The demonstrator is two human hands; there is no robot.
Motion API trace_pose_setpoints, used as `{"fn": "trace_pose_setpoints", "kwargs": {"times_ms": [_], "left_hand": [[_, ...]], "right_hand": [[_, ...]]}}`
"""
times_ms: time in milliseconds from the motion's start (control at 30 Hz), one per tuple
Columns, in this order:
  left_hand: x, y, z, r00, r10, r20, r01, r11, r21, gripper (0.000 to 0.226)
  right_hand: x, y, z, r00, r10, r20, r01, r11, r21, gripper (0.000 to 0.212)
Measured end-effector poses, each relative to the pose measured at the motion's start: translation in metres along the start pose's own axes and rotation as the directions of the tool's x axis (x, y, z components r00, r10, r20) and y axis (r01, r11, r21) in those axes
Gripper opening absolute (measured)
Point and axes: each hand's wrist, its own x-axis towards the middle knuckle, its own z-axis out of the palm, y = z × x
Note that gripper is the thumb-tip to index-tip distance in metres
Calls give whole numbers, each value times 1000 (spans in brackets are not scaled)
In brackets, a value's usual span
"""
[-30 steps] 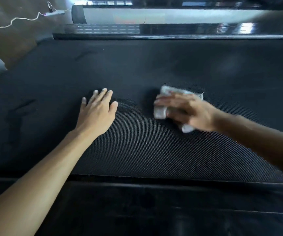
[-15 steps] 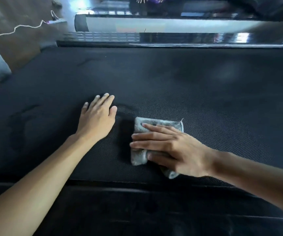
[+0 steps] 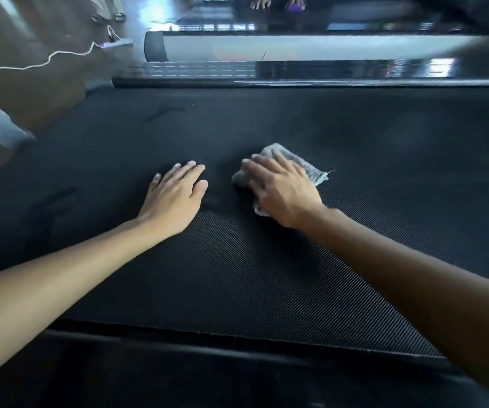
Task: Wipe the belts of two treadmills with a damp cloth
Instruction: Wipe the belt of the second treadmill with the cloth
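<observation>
**Both hands on the belt, cloth under the right**

At ten o'clock in the view a white cable (image 3: 46, 63) snakes over the floor to a power strip (image 3: 116, 44). The left hand (image 3: 175, 195) lies palm down on the black belt (image 3: 237, 275), its fingers straight and pressed together, thumb a little apart, holding nothing. Just beside it, toward three o'clock, the right hand (image 3: 284, 192) presses a grey cloth (image 3: 311, 169) flat on the belt near its middle, fingers slightly spread and pointing to eleven o'clock. The cloth shows past the fingertips and at the hand's two o'clock, where a frayed corner sticks out. A glossy far rail (image 3: 296, 73) borders the belt at twelve o'clock; a dark near rail (image 3: 208, 357) borders it at six.
</observation>
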Motion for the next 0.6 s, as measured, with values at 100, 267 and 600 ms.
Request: {"fn": "trace_pose_setpoints", "kwargs": {"times_ms": [100,267,600], "left_hand": [[9,0,0,1000,12,11,-12,1000,14,49],[56,-2,0,999,28,25,-29,999,44,49],[124,-1,12,997,20,71,-24,998,58,51]], "right_hand": [[-50,-20,-9,942,-331,53,324,940,105,50],[-82,25,-36,790,-601,123,545,779,308,41],[95,95,-9,966,249,-64,-252,966,-57,52]]}}
